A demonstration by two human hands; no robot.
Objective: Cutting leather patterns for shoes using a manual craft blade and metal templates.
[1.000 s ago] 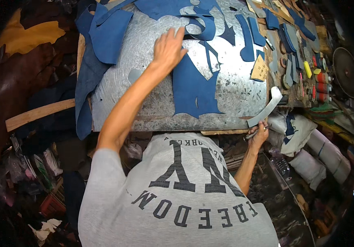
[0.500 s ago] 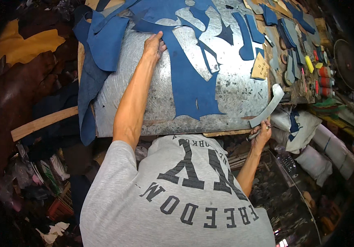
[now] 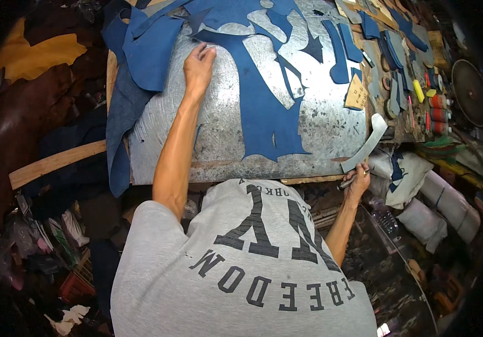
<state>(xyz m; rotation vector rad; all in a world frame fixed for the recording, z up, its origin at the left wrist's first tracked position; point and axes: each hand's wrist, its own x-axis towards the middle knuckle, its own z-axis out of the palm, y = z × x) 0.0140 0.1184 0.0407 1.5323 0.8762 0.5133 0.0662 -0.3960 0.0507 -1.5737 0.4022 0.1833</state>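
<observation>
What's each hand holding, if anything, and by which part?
Right hand: a slim tool, gripped about its middle. Left hand: at the edge of the blue sheet, near its upper-left end; can't tell if it's pinching it.

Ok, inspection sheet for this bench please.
Surface: scuffed, spotted metal benchtop.
Job's things: blue leather sheet with cut-outs, lying flat; curved grey template at the right front corner.
Clutter: blue leather strips, tan card template, red thread spools at right; blue leather piece draped over left edge.
Hands: left hand at the sheet's left edge, contact unclear; right hand curled around a slim tool, by the template's lower end.
Cables: nothing seen.
Surroundings: brown hides and yellow hide left; white sacks and apparent fan right.
</observation>
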